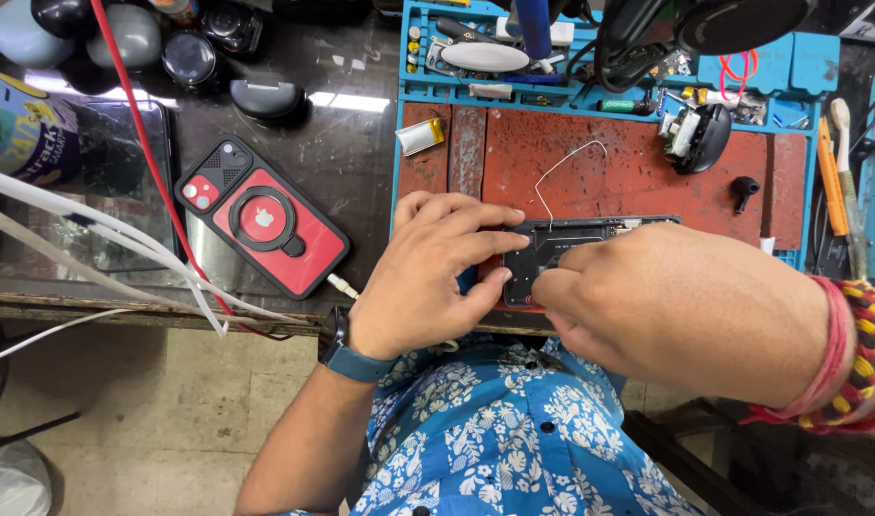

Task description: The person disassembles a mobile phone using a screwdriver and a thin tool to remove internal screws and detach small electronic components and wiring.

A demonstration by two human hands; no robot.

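An opened dark phone body [552,250] lies flat on the red work mat [638,172] near the table's front edge. My left hand [436,272] presses down on its left end, fingers spread over the top and thumb at the lower edge. My right hand [667,306] covers the phone's lower right part, fingers curled closed at its edge; what they pinch is hidden. A thin white wire [566,164] rises from the phone's top edge and arcs over the mat.
A red-cased phone [262,218] lies face down to the left with a white cable plugged in. A small silver battery [420,136] sits at the mat's top left. The blue tool tray [485,57] holds tools; an earbud case [691,134] and black earbud [743,191] rest at right.
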